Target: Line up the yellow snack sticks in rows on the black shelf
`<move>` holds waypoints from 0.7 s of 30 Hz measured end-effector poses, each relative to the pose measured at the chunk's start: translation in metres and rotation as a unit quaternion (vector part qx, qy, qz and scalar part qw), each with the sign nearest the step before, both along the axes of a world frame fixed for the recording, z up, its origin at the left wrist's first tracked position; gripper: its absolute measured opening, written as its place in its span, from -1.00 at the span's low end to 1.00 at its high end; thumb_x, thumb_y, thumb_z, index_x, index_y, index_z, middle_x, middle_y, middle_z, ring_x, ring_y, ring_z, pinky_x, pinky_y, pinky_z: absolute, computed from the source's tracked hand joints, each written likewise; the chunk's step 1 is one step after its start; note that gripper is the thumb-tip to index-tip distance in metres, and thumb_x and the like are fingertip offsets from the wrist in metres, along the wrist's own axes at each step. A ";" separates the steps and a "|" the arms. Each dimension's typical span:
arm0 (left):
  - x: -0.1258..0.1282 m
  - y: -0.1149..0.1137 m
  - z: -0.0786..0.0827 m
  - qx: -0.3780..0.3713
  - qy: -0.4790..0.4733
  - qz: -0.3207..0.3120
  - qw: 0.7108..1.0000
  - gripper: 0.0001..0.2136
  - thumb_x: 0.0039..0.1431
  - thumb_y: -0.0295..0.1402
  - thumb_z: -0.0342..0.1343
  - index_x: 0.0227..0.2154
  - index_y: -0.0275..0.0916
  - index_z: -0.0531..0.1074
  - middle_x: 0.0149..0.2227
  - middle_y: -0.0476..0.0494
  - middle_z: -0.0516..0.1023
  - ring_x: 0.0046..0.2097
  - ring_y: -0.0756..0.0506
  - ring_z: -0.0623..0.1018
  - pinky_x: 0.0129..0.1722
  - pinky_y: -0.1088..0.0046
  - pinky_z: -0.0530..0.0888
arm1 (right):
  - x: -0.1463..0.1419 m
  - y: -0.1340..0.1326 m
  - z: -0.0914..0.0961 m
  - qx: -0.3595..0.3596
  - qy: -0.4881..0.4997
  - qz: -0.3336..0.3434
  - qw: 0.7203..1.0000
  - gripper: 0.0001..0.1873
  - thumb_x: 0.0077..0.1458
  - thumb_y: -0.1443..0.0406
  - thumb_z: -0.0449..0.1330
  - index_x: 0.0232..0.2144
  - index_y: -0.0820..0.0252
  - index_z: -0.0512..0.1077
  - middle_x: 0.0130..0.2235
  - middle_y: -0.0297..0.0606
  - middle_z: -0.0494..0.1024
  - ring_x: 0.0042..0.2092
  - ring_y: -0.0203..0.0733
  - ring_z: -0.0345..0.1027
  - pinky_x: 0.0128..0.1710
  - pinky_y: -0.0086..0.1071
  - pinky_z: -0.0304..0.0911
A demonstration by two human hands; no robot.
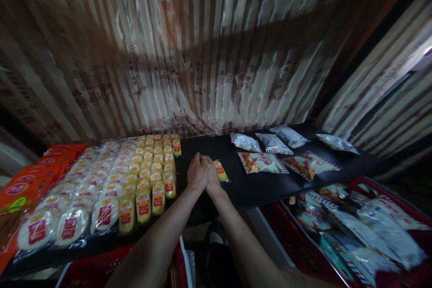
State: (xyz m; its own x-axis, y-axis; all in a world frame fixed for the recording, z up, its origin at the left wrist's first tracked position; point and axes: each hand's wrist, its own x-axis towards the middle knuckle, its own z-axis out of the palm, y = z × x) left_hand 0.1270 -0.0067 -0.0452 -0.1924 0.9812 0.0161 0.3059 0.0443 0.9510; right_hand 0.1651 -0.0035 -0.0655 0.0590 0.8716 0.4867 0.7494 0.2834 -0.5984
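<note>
My left hand [196, 173] and my right hand [210, 174] meet over the black tabletop [241, 189], side by side with their fingers curled in. What they hold, if anything, is hidden behind the fingers. Just right of my right hand lies a small yellow packaged cake [221, 171] with a red label, partly covered by that hand; I cannot tell whether they touch. Left of my hands, yellow packaged cakes [158, 198] stand in tight rows. Beyond them are rows of round white cakes [105, 213] in clear wrap.
Orange bags [30, 175] lie at the far left. Several white snack bags [263, 163] rest on the tabletop to the right. A red crate [286, 234] at lower right holds more bags [381, 229]. Striped plastic sheeting [209, 54] hangs behind the table.
</note>
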 end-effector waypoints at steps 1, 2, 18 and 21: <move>-0.001 -0.005 0.004 -0.003 0.009 -0.014 1.000 -0.61 0.18 -0.36 -0.10 0.04 -0.31 0.38 0.09 -0.35 0.42 0.20 -0.29 0.31 0.22 0.15 0.14 | 0.009 -0.008 0.003 0.000 -0.001 -0.014 1.000 -0.73 0.15 0.37 0.02 -0.18 0.20 0.48 -0.16 -0.12 0.52 -0.13 -0.15 0.37 -0.09 -0.29 0.31; -0.001 -0.009 0.007 -0.005 0.022 -0.037 0.999 -0.61 0.19 -0.34 -0.10 0.03 -0.32 0.39 0.08 -0.34 0.44 0.16 -0.25 0.36 0.21 0.20 0.19 | 0.017 -0.016 0.005 0.001 -0.003 -0.037 0.999 -0.71 0.13 0.36 0.01 -0.17 0.21 0.48 -0.12 -0.10 0.51 -0.08 -0.11 0.34 -0.06 -0.26 0.29; -0.002 -0.086 0.006 -0.036 0.153 -0.137 0.978 -0.57 0.23 -0.32 -0.20 0.07 -0.36 0.36 0.18 -0.27 0.34 0.25 -0.13 0.26 0.27 0.31 0.10 | 0.035 -0.088 -0.002 -0.075 0.165 -0.135 0.974 -0.53 0.10 0.25 -0.10 -0.02 0.32 0.39 -0.06 -0.02 0.53 -0.06 -0.07 0.40 0.00 -0.19 0.26; -0.011 -0.094 0.005 -0.058 0.131 -0.130 0.981 -0.57 0.22 -0.39 -0.22 0.07 -0.38 0.35 0.18 -0.30 0.32 0.25 -0.11 0.24 0.27 0.34 0.08 | 0.035 -0.089 -0.001 -0.073 0.210 -0.129 0.966 -0.55 0.11 0.23 -0.10 -0.04 0.26 0.39 -0.14 -0.09 0.58 -0.11 -0.11 0.45 -0.04 -0.21 0.29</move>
State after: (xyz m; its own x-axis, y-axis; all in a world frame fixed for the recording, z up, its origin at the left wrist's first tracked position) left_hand 0.1156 -0.1012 -0.0402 0.0612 0.9946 -0.0841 0.5542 0.0362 0.8316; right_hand 0.2002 -0.0923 -0.0666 0.4494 0.8588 0.2459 0.4655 0.0098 -0.8850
